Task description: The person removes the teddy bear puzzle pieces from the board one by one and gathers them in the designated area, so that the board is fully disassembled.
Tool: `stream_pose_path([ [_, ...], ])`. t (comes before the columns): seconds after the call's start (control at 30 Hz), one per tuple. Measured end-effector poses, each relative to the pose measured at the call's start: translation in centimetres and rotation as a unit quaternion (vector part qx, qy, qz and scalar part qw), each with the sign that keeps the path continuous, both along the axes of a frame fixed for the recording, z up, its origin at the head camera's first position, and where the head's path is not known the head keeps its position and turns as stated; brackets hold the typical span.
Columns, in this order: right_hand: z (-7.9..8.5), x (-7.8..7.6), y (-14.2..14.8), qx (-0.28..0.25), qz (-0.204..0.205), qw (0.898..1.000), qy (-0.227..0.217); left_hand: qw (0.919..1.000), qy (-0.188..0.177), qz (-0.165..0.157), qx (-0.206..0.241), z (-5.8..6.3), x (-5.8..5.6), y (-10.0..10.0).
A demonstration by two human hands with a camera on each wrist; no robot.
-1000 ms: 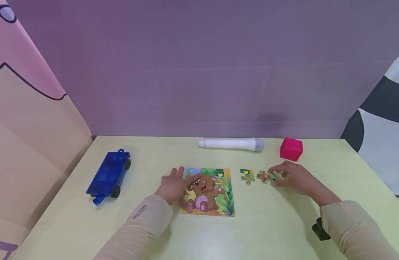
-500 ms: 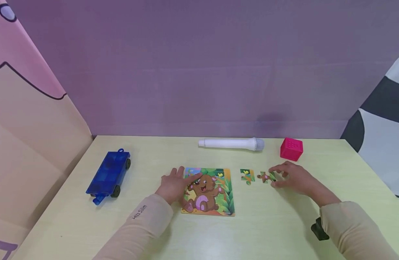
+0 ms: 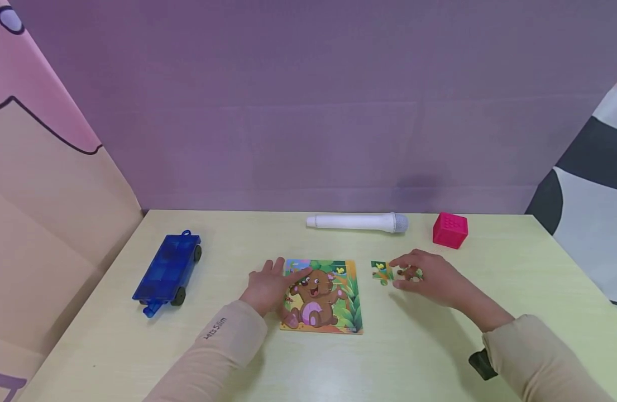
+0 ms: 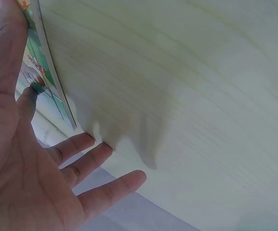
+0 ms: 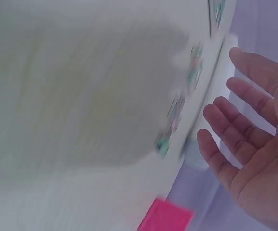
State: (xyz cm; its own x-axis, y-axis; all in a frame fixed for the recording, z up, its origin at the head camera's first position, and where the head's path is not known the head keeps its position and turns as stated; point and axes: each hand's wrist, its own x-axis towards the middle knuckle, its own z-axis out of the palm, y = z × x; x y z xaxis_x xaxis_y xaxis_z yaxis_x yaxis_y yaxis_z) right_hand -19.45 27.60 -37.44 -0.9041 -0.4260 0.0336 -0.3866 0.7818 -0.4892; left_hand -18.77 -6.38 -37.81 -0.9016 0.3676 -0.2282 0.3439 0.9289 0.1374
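Observation:
A square jigsaw puzzle (image 3: 320, 298) with a brown bear picture lies flat on the table. My left hand (image 3: 267, 287) rests at its left side, fingers spread and thumb over the picture; the puzzle's edge (image 4: 49, 72) also shows in the left wrist view. Right of it lie a loose jigsaw piece with a yellow bird (image 3: 381, 269) and a brown and green jigsaw piece (image 3: 410, 273). My right hand (image 3: 434, 279) is over the brown one, index finger and thumb apart, fingertips near the bird piece. In the right wrist view the right hand (image 5: 259, 120) holds nothing.
At the back of the table lies a white toy microphone (image 3: 350, 222), with a pink cube (image 3: 450, 230) to its right. A blue toy wagon (image 3: 166, 271) stands on the left. A purple wall (image 3: 308, 111) rises behind the table.
My right hand has moved left, away from the brown jigsaw piece's right edge toward the bird piece. The left hand and the puzzle have stayed put.

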Motion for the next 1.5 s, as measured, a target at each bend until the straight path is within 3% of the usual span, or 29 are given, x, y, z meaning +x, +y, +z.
stream_pose_path([
  [0.3, -0.2, 1.5, -4.1, -0.037, 0.022, 0.999, -0.017, 1.0000, 0.006, -0.005, 0.000, 0.1, 0.1, 0.0],
  [0.6, -1.0, 3.0, -7.0, -0.041, 0.041, 0.997, -0.042, 0.9999, -0.002, 0.003, -0.010, 0.1, -0.1, 0.1],
  [0.9, -0.9, 4.2, -8.8, 0.028, 0.021, 0.999, -0.032, 0.9998, 0.006, 0.002, -0.017, 0.0, -0.1, 0.1],
  [1.1, -0.9, 4.3, -9.1, 0.030, 0.017, 0.999, -0.032, 0.9997, 0.007, 0.002, -0.024, 0.2, 0.0, 0.1],
  [1.5, -1.3, 3.9, -9.2, -0.001, -0.002, 0.998, -0.064, 1.0000, 0.007, -0.003, 0.005, 0.2, 0.2, 0.0],
])
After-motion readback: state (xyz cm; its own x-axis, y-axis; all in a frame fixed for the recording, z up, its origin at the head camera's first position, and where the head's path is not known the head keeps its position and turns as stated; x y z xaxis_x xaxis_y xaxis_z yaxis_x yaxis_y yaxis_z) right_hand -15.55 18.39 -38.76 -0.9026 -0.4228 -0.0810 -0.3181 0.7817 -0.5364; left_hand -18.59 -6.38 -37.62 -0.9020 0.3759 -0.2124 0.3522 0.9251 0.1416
